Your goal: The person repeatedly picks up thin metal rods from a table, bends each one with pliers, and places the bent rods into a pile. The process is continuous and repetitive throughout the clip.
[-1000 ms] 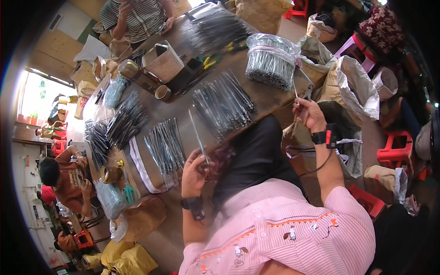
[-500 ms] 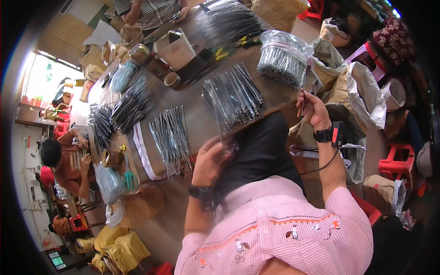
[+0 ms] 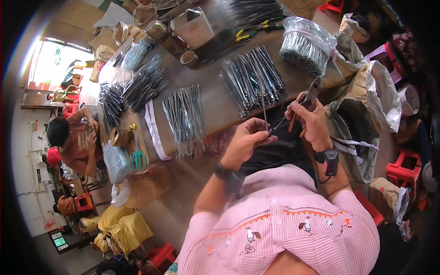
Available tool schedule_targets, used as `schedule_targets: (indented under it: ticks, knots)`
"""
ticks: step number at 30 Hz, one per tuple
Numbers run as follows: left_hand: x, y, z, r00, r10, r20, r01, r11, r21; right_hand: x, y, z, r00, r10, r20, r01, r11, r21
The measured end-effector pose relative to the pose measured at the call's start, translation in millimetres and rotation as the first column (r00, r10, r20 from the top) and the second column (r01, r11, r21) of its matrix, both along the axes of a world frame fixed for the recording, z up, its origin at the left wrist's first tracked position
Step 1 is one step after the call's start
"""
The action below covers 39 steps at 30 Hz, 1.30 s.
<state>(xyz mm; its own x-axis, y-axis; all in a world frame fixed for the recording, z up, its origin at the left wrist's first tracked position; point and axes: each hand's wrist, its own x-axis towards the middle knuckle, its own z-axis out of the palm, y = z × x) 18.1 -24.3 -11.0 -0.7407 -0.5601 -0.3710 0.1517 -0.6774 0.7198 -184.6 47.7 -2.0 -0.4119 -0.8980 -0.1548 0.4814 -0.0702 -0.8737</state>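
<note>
My left hand [image 3: 247, 141] is closed in a pinch on a long thin metal strip [image 3: 264, 110], which stands up toward the table. Close to it on the right, my right hand [image 3: 312, 120] is wrapped round pliers [image 3: 313, 87] with brown-orange handles, their jaws pointing up and away. A thin silver wire [image 3: 279, 122] runs from the right fingertips toward the left ones; whether it touches the strip I cannot tell. Just beyond my hands, a spread row of similar metal strips [image 3: 252, 78] lies on the table [image 3: 213, 105]. A plastic-wrapped bundle of silver wires [image 3: 305, 48] stands at the table's right end.
More strips [image 3: 182, 119] lie left, beside a white band [image 3: 155, 133]. Teal scissors [image 3: 138, 158], a tape roll [image 3: 121, 136] and a cup [image 3: 188, 58] are on the table. Yellow-handled pliers [image 3: 245, 35] lie at the back. Open sacks [image 3: 355, 117] stand right; a co-worker [image 3: 75, 146] sits left.
My right hand has come left from the wire bundle with the pliers, and a thin wire now shows at its fingers. My left hand has moved up and right; the two hands now nearly meet.
</note>
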Motion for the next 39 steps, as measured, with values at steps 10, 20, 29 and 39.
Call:
schedule_targets:
  ticks: [10, 20, 29, 39]
  knots:
    - [1, 4, -2, 0.998, 0.063, -0.016, -0.065, 0.994, -0.093, 26, 9, -3, 0.973, -0.051, -0.223, 0.047, 0.999, -0.023]
    - [4, 9, -8, 0.986, 0.160, -0.046, -0.165, 0.978, -0.124, 43, 12, -9, 0.904, -0.208, -0.372, 0.139, 0.969, -0.205]
    - [4, 7, -13, 0.987, 0.143, -0.075, -0.153, 0.978, -0.143, 38, 19, -4, 0.940, -0.138, -0.312, 0.119, 0.990, -0.080]
    - [3, 5, -10, 0.987, 0.094, -0.128, -0.116, 0.977, -0.179, 39, 17, 1, 0.961, -0.113, -0.252, 0.104, 0.993, -0.045]
